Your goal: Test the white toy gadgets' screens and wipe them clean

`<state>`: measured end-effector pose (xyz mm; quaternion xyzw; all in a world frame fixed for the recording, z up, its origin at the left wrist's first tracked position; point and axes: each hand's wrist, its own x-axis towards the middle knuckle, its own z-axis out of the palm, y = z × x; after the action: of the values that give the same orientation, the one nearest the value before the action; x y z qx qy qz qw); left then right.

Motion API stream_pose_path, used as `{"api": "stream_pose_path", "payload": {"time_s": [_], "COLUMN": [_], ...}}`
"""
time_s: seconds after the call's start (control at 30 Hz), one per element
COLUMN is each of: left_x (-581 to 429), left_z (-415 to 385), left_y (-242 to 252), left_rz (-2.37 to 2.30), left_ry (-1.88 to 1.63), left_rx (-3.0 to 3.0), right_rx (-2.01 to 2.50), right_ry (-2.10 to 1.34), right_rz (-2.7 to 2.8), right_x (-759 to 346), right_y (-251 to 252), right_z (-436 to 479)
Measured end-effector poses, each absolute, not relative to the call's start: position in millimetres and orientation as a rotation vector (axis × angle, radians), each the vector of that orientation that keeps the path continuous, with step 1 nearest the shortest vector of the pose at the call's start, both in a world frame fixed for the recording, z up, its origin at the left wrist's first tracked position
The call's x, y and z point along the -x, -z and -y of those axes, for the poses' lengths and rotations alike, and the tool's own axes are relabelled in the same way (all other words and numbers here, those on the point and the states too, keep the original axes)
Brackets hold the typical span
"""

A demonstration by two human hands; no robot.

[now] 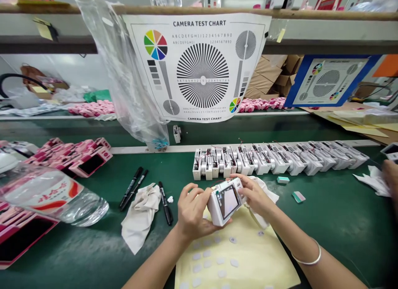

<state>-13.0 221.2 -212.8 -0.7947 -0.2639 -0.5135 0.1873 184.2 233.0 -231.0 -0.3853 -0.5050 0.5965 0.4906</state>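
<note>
Both my left hand (pixel 192 210) and my right hand (pixel 253 195) grip a white compact camera (pixel 226 202), its lit rear screen tilted up towards me. Under my wrists lies a pale yellow sheet (pixel 264 264) dotted with small grey round pads. A crumpled white cloth (pixel 264 189) sits just beyond my right hand. Left of my left hand lie a second white cloth (pixel 139 216) and several black marker pens (pixel 132 188). A long row of white camera bodies (pixel 273 160) with exposed red and black wires stands across the green bench, just beyond the held camera.
A camera test chart (pixel 202 65) hangs ahead beside a plastic bag (pixel 124 69). A water bottle (pixel 52 193) lies at left near pink-and-white camera packs (pixel 71 158). A co-worker's hand (pixel 390 175) reaches in at right, beside white paper scraps (pixel 373 181).
</note>
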Motion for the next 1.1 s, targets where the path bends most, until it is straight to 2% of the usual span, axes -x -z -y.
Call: {"api": "stream_pose_path", "payload": {"time_s": [0.2, 0.47, 0.73, 0.9, 1.1], "left_x": [13, 12, 10, 13, 18], "left_z": [-223, -224, -224, -225, -229], "left_y": [213, 214, 209, 210, 210], "left_rz": [0.739, 0.704, 0.659, 0.680, 0.794], "left_ry": [1.412, 1.328, 1.233, 1.247, 1.388], "left_rx": [2.267, 2.285, 2.273, 2.274, 2.282], "right_rx": [0.984, 1.236, 1.175, 1.123, 0.994], "right_ry": [-1.340, -0.951, -0.679, -0.761, -1.184], "right_rz": [1.389, 1.739, 1.892, 1.858, 1.455], "right_x": [-185, -187, -185, -185, -186], "right_y": [229, 225, 227, 225, 221], "right_z": [-234, -229, -229, -226, -230]}}
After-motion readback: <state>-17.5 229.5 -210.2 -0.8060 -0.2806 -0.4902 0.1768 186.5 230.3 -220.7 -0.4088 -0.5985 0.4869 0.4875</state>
